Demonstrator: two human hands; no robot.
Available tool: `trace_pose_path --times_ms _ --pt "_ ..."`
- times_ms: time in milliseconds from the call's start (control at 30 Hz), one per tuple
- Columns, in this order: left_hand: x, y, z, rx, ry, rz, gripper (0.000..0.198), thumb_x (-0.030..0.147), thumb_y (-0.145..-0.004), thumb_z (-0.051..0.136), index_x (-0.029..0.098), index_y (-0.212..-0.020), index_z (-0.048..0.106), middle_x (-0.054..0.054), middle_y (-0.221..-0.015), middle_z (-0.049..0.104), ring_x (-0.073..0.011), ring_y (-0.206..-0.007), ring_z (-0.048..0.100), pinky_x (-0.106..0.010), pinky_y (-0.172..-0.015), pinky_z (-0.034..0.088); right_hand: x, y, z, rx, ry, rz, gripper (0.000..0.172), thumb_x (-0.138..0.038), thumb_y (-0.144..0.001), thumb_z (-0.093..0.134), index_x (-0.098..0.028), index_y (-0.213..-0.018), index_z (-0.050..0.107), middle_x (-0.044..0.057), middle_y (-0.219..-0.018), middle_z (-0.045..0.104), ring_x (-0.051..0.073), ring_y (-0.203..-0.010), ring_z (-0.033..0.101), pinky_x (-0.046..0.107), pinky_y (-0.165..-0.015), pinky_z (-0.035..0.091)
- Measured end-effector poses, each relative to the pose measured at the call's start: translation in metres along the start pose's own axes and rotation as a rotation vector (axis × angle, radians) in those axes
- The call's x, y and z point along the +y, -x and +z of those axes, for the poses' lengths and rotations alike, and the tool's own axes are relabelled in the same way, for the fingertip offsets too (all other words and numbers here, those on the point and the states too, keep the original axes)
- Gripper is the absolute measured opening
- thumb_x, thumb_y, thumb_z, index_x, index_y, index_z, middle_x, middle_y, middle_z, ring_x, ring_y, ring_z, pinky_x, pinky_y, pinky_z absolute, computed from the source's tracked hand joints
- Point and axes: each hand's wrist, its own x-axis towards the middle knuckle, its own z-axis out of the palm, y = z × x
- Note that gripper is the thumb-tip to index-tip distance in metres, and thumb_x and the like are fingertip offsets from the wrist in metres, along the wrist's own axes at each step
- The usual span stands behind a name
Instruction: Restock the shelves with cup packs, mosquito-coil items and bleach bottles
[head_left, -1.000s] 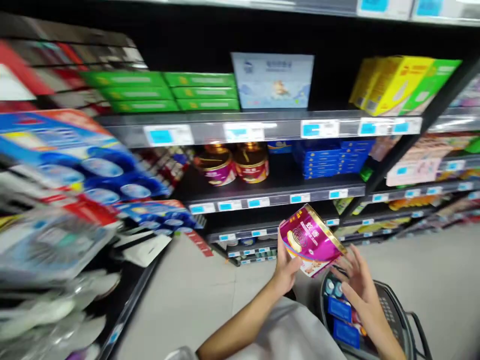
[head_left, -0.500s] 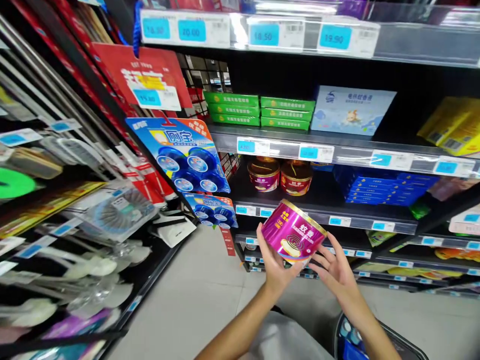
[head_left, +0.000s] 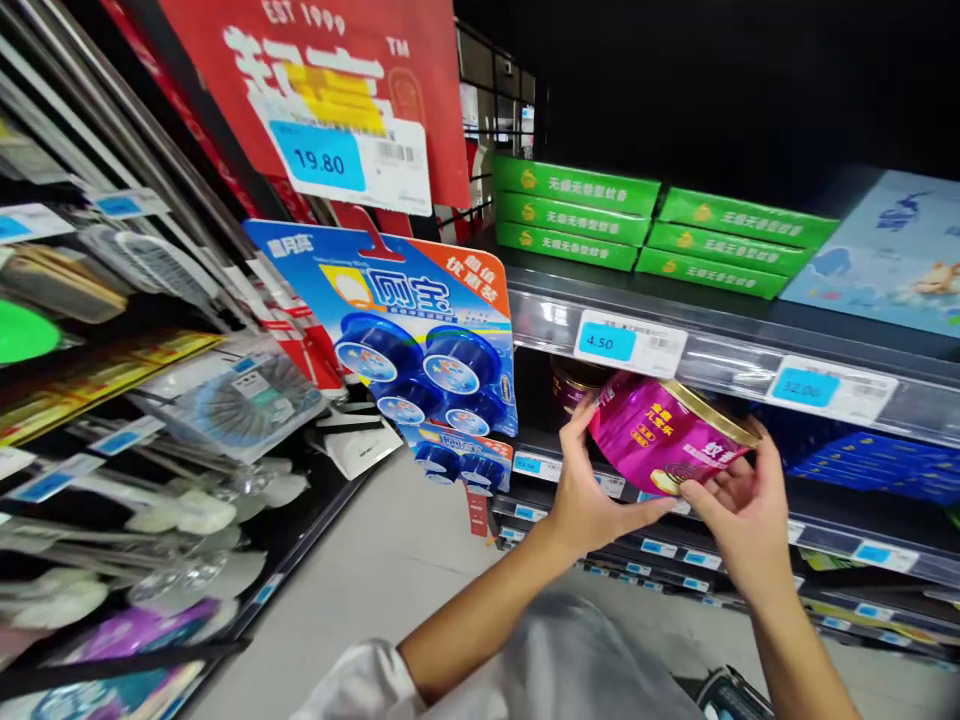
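A purple tin with a gold rim (head_left: 660, 430), its label showing a dark coil, is tilted between both hands at the shelf. My left hand (head_left: 589, 490) grips its left side, the thumb reaching along underneath. On the right, my right hand (head_left: 742, 500) is closed around the tin's lower right side, thumb on the front near the coil picture. Behind the left fingertips another dark tin (head_left: 571, 382) stands on the same shelf, mostly hidden. Blue boxes (head_left: 877, 460) lie stacked to the right of the tin.
Above the hands, green boxes (head_left: 577, 215) and a light blue box (head_left: 892, 250) sit behind a price-tag rail (head_left: 720, 350). Blue blister packs (head_left: 420, 350) hang at the left, below a red sign (head_left: 337, 90). Utensils (head_left: 180, 520) fill the left rack. A basket (head_left: 731, 695) shows at the bottom.
Both hands have moved the tin up and to the right, toward the shelf. The right hand has closed onto the tin. The view has come nearer the shelves.
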Motion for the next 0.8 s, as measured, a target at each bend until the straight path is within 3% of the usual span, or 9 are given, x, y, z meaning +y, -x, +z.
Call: trace_pose_path --times_ms 233,400,567,700,800 --pt "0.003 -0.045 -0.022 -0.041 -0.157 -0.03 0.12 0.047 -0.055 0.095 0.019 -0.152 0.031 -0.018 -0.151 0.045 -0.0375 -0.14 0.046 -0.052 -0.119 0.037 -0.012 -0.035 0.021 -0.017 0.091 -0.102 0.099 -0.042 -0.065 0.093 -0.029 -0.147 0.041 0.012 -0.131 0.062 0.029 -0.116 0.066 0.048 -0.1 0.057" --pt "-0.004 -0.081 -0.033 -0.019 -0.227 0.06 0.097 0.047 -0.056 0.096 0.019 -0.138 0.053 -0.013 -0.132 0.063 -0.0349 -0.129 0.057 -0.051 -0.114 0.042 -0.014 -0.071 0.045 -0.091 0.071 -0.139 0.077 -0.048 -0.067 0.091 -0.023 -0.132 0.057 0.012 -0.114 0.072 0.03 -0.103 0.071 0.052 -0.098 0.058" --pt "-0.017 -0.104 -0.041 0.042 -0.227 0.005 0.087 0.041 -0.052 0.097 0.019 -0.128 0.061 -0.011 -0.127 0.068 -0.0323 -0.119 0.063 -0.049 -0.107 0.048 0.007 -0.106 0.062 -0.167 0.081 -0.172 0.059 -0.051 -0.069 0.087 -0.021 -0.116 0.068 0.009 -0.113 0.074 0.032 -0.114 0.068 0.058 -0.109 0.049" --pt "-0.028 -0.108 -0.044 0.061 -0.218 -0.1 0.092 0.041 -0.052 0.097 0.021 -0.133 0.058 -0.01 -0.126 0.069 -0.0322 -0.119 0.063 -0.05 -0.107 0.049 0.029 -0.125 0.065 -0.237 0.111 -0.179 0.053 -0.049 -0.071 0.085 -0.023 -0.115 0.068 0.009 -0.125 0.071 0.033 -0.123 0.063 0.059 -0.114 0.043" --pt "-0.038 -0.108 -0.044 0.068 -0.182 -0.113 0.088 0.041 -0.053 0.097 0.02 -0.129 0.06 -0.01 -0.123 0.07 -0.0322 -0.116 0.065 -0.051 -0.107 0.048 0.038 -0.133 0.068 -0.299 0.161 -0.202 0.049 -0.048 -0.073 0.084 -0.025 -0.114 0.069 0.009 -0.122 0.072 0.034 -0.126 0.062 0.061 -0.117 0.039"
